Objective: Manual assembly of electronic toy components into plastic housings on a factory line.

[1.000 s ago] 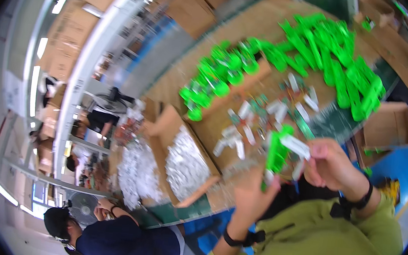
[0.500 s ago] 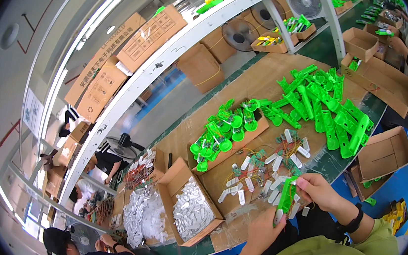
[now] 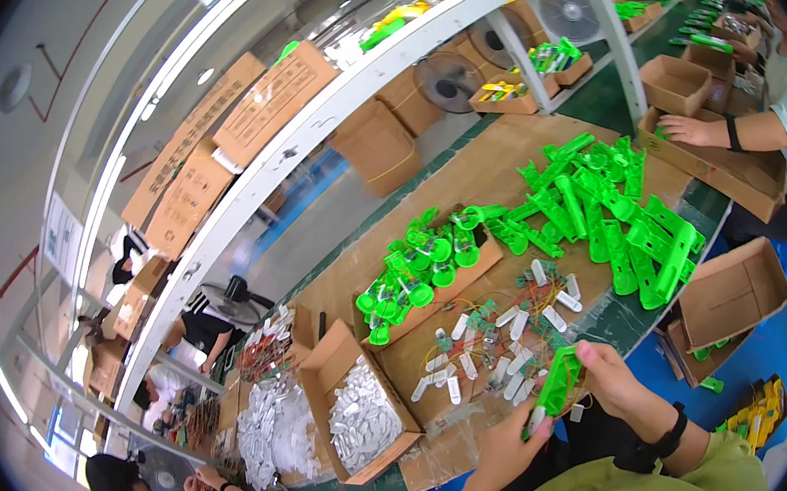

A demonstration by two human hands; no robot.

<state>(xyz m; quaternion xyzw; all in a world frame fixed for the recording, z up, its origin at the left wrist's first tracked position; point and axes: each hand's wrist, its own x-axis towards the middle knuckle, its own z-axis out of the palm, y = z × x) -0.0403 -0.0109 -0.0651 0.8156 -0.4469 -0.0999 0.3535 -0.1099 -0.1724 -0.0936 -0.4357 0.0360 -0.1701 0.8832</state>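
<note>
A long, hollow bright green plastic housing (image 3: 558, 386) is held between my two hands over the table's near edge. The fingers of my left hand (image 3: 509, 445) close round its lower end, where a small whitish part shows by the thumb. My right hand (image 3: 617, 382) pinches the upper end between thumb and fingers. Just beyond them lies a spread of white oblong pieces (image 3: 519, 326) with thin coloured wires and small green boards. Farther off, more green housings (image 3: 599, 205) are heaped on cardboard, and others stand packed in a low carton (image 3: 446, 294).
Left of my hands stands an open carton (image 3: 329, 354) of small white parts, beside a loose pile of clear-white parts (image 3: 274, 425). Open boxes (image 3: 734, 286) sit past the table's right edge. At the upper right a co-worker's hand (image 3: 698, 131) reaches into a long carton (image 3: 746, 177).
The green housing has turned slightly, its hollow side showing more, and a pale bit at my right fingertips no longer shows. The co-worker's hand has come into the long carton.
</note>
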